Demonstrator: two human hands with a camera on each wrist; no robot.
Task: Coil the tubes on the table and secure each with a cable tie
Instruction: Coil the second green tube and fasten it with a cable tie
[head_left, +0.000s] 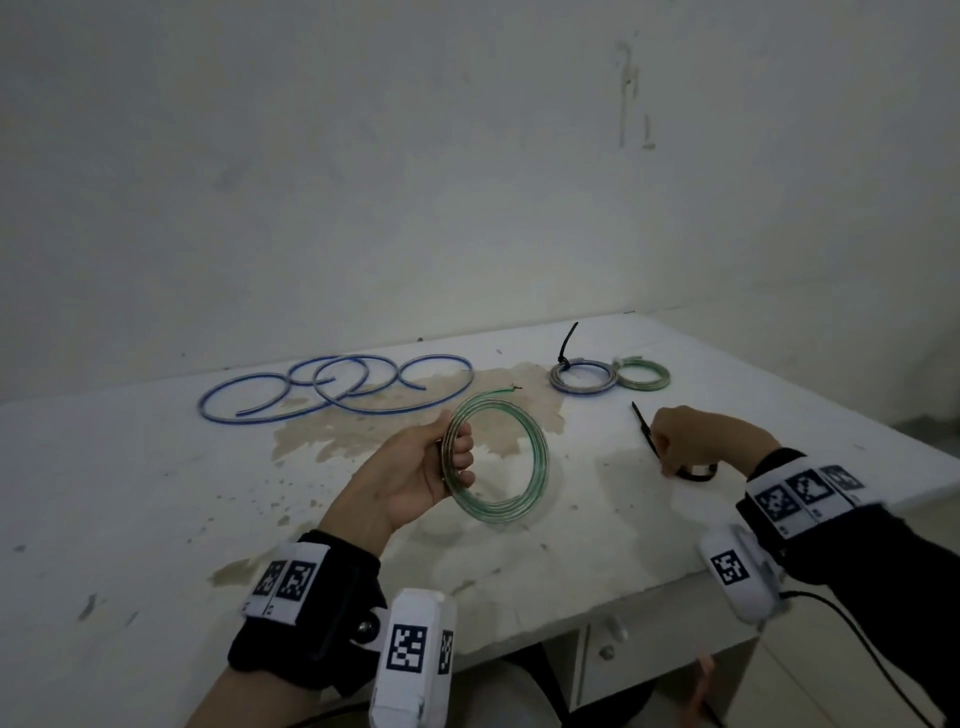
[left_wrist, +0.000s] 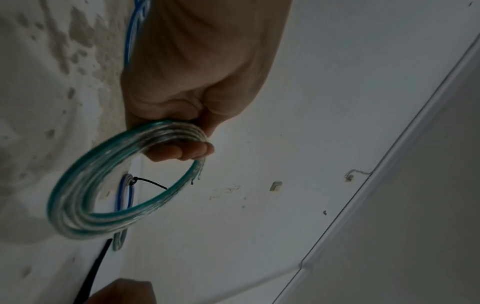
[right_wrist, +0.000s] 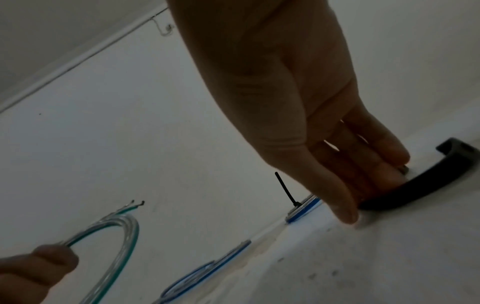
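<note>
Two hands dividing labour: left hand (head_left: 415, 475) clamping green coil (head_left: 496, 462) against unwinding, right hand (head_left: 696, 439) pinching cable tie (head_left: 644, 427) off table (head_left: 156, 493), ready for binding.

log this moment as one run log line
left hand: grips coiled green clear tube, untied | right hand: on table, pinching black cable tie | loose blue tube: uncoiled

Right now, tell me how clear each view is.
Head view: dim, even light, but the green tube coil and left hand read clearly. Left wrist view: coil motion-blurred, wide-angle tilt. Right wrist view: right hand backlit, its fingers shadowing the black cable tie, which is blurred.
</note>
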